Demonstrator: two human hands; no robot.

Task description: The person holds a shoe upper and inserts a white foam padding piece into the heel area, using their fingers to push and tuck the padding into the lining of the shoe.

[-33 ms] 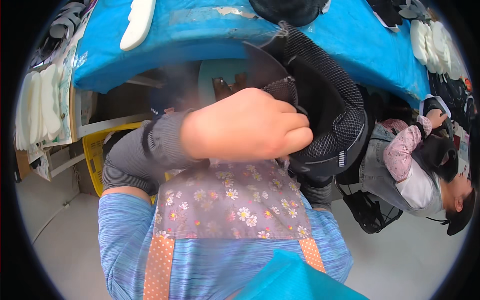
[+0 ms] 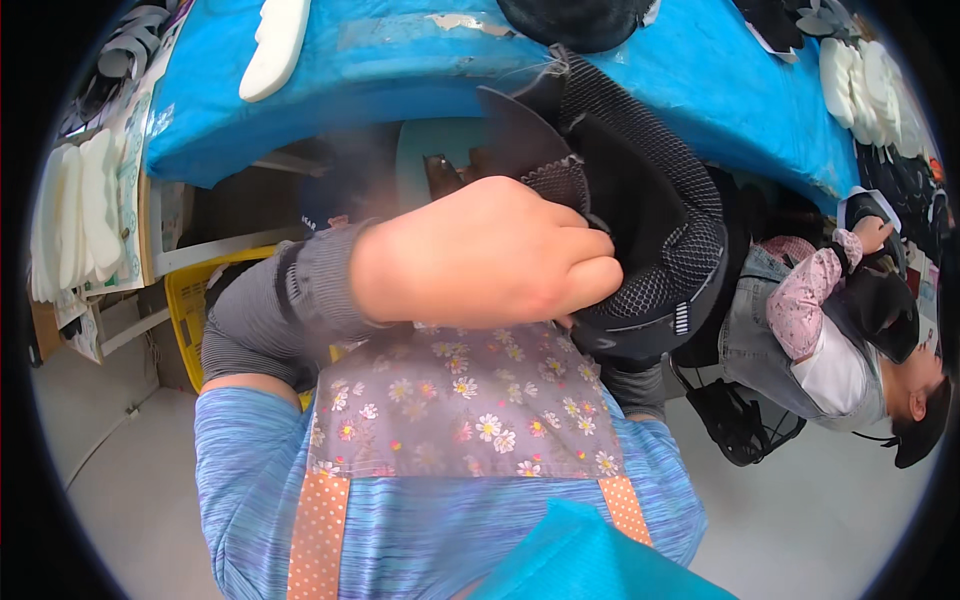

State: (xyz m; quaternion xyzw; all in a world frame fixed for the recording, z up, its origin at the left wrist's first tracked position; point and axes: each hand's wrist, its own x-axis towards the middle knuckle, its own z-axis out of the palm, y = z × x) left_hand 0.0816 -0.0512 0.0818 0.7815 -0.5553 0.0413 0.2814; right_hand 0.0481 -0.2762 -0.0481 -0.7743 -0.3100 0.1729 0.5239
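My left hand (image 2: 490,255), in a grey ribbed sleeve, is closed in a fist with its fingers curled at the inner edge of a black mesh shoe upper (image 2: 690,240). The upper stands open in front of my chest, its dark lining showing and loose threads at its top end. A small striped tag sits on its lower side. My right hand (image 2: 566,321) is almost wholly hidden behind the upper. Only a bit of skin shows at its lower edge, so its fingers cannot be made out. The right sleeve (image 2: 637,388) comes up under the upper.
A blue-covered table (image 2: 400,60) runs across ahead, bearing a white insole-shaped piece (image 2: 275,50) and a dark round item (image 2: 575,20). A yellow crate (image 2: 185,315) stands at left. White pieces (image 2: 85,210) lie beyond it. At right, a co-worker (image 2: 800,340) handles a shoe (image 2: 868,207).
My left hand and the shoe upper have shifted slightly to the left. The hand keeps its closed shape.
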